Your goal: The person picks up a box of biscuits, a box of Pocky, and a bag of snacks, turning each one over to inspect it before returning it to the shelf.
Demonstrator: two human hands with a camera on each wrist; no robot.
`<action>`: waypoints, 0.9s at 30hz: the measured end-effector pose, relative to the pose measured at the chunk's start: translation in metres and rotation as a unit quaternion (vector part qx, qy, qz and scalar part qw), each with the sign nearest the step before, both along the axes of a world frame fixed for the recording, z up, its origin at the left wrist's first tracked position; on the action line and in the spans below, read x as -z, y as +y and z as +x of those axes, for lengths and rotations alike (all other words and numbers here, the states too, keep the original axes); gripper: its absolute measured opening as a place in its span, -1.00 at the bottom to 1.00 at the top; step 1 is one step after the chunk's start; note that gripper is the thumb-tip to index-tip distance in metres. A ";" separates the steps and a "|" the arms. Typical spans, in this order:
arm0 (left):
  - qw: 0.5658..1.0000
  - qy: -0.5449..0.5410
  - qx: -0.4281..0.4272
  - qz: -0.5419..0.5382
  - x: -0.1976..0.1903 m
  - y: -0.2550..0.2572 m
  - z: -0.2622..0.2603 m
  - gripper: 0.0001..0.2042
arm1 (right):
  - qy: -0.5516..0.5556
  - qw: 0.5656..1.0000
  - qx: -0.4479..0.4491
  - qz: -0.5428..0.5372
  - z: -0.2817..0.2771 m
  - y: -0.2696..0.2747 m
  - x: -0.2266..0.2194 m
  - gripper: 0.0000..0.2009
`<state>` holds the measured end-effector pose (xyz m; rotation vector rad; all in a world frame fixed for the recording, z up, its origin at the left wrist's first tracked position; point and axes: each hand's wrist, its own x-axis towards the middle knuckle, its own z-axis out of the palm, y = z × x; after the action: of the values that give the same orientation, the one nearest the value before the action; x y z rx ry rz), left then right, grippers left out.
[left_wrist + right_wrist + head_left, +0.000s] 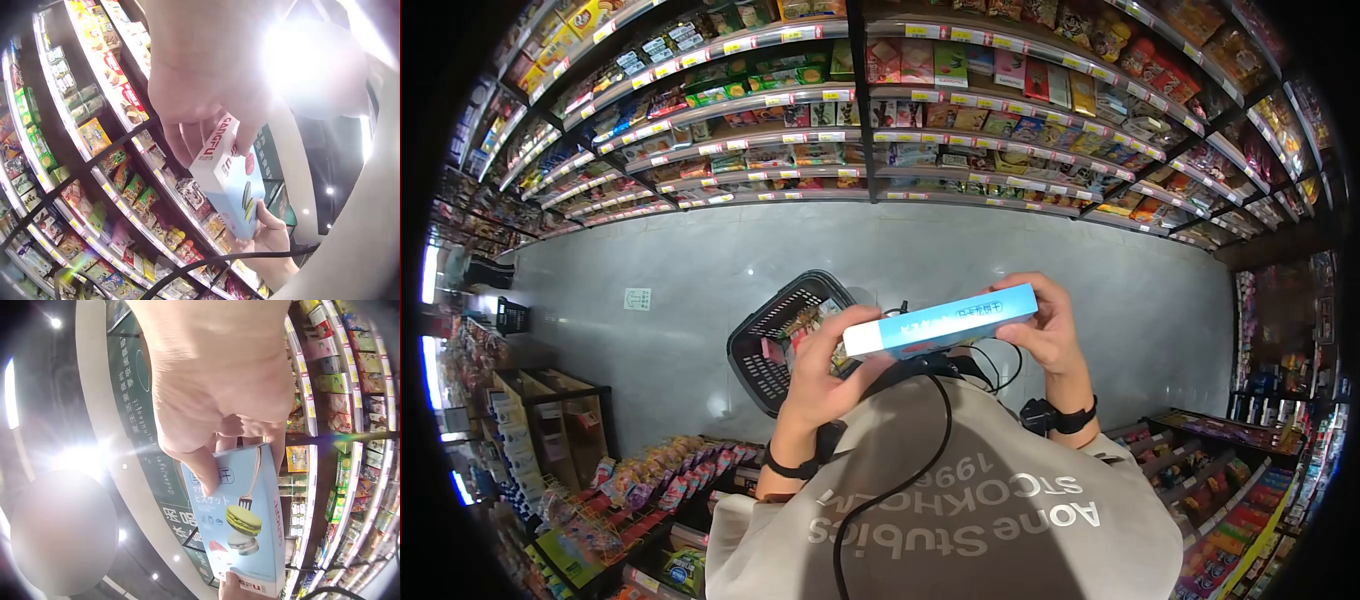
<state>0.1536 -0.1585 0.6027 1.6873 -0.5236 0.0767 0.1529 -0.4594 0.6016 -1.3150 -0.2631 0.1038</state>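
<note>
A light blue and white box of macarons (955, 320), pictured with the sweets and a fork, is held up in front of the chest between both hands. My left hand (818, 375) grips its white end, thumb on the near side and fingers behind. At the blue end, my right hand (1050, 325) holds it with the fingers over the far edge and the thumb below. In the right wrist view the box's front (256, 565) shows a yellow and a grey macaron, and the right thumb (203, 472) presses on that face. The left wrist view shows red lettering on the white end.
A black shopping basket (750, 325) with packets inside stands on the grey floor (1140, 290), behind the left hand. Shelves (865, 90) of packaged snacks line the far side. Lower displays (650, 475) flank the person, and a dark cable (945, 420) hangs across the shirt.
</note>
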 end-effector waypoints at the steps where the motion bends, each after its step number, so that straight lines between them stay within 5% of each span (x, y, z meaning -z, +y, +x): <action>1: 1.000 0.005 0.009 -0.011 0.002 0.001 0.000 -0.50 | -0.008 1.000 -0.008 0.008 0.001 0.001 0.000 -0.52; 17: 0.998 0.040 0.005 -0.046 -0.001 -0.011 0.000 -0.62 | -0.003 1.000 0.005 0.008 -0.009 0.000 -0.005 -0.56; 20: 0.999 0.035 0.012 -0.018 0.003 -0.006 0.002 -0.53 | 0.031 0.999 0.021 0.002 -0.012 0.001 -0.005 -0.50; 24: 0.969 0.209 0.015 -0.131 -0.005 -0.014 -0.003 -0.24 | 0.059 0.998 0.018 0.001 -0.009 0.004 -0.008 -0.41; 27: 0.950 0.230 0.023 -0.208 -0.004 -0.014 -0.003 -0.23 | 0.061 0.998 0.015 0.012 0.000 0.006 -0.008 -0.40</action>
<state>0.1507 -0.1723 0.6063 1.2226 -0.1747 -0.2246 0.1525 -0.4534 0.6095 -1.2827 -0.1396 0.1548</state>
